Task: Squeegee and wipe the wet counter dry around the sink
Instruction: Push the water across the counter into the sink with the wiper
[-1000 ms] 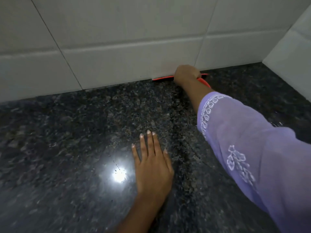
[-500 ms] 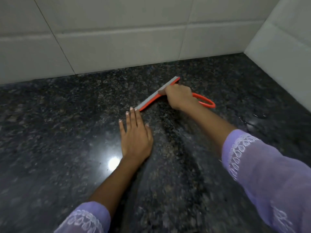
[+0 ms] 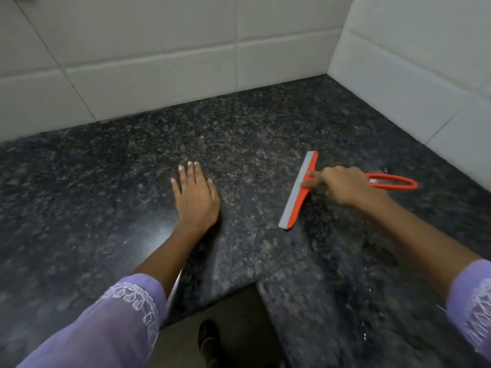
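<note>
The squeegee (image 3: 299, 189) lies blade-down on the dark granite worktop (image 3: 106, 195), gripped at the handle by the right hand (image 3: 345, 185) with its forefinger pressing the head. The left hand (image 3: 195, 196) rests flat, fingers straight, holding nothing. This looks like mid-stroke squeegeeing; the next pull probably needs steady pressure towards the front edge.

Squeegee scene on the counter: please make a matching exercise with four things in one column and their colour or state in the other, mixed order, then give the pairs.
Things:
1. squeegee
2. left hand
3. right hand
4. wall tiles

States:
A. lies flat on the counter, fingers straight
B. white
C. orange with a grey blade
D. grips the handle, forefinger stretched toward the blade

Pairs: 1-C, 2-A, 3-D, 4-B
</note>
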